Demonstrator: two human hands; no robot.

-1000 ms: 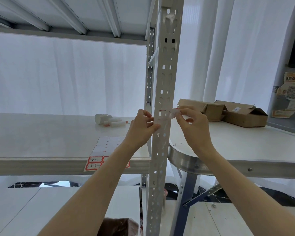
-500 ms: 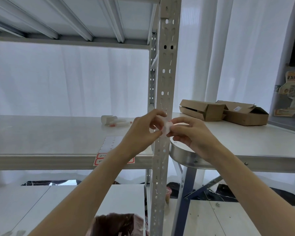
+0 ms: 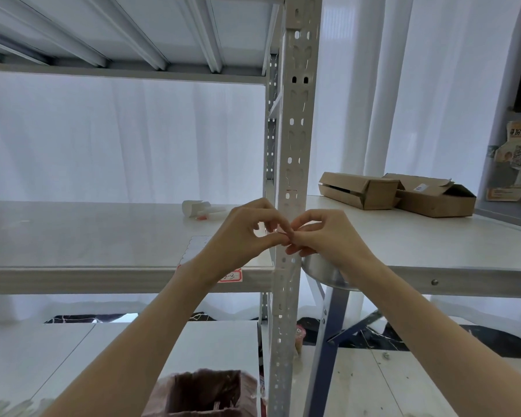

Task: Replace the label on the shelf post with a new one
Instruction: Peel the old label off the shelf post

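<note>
The perforated white shelf post (image 3: pixel 297 130) stands upright in the middle of the view. A faint red-cornered mark (image 3: pixel 291 194) shows on it just above my hands. My left hand (image 3: pixel 247 236) and my right hand (image 3: pixel 328 239) meet fingertip to fingertip in front of the post. Both pinch a small crumpled peeled label (image 3: pixel 284 234), mostly hidden by my fingers. A sheet of labels (image 3: pixel 196 247) lies on the shelf behind my left wrist, and a red-bordered label (image 3: pixel 233 276) hangs over the shelf edge.
A white roll and a pen-like item (image 3: pixel 198 208) lie further back on the shelf (image 3: pixel 73 236). Two cardboard boxes (image 3: pixel 361 189) sit on the white table (image 3: pixel 433 236) to the right. A brown open bag (image 3: pixel 205 392) stands below, near the post's foot.
My hands peeled the label off the post, moved down and came together. The label went from stretched out at the post to crumpled between my fingertips.
</note>
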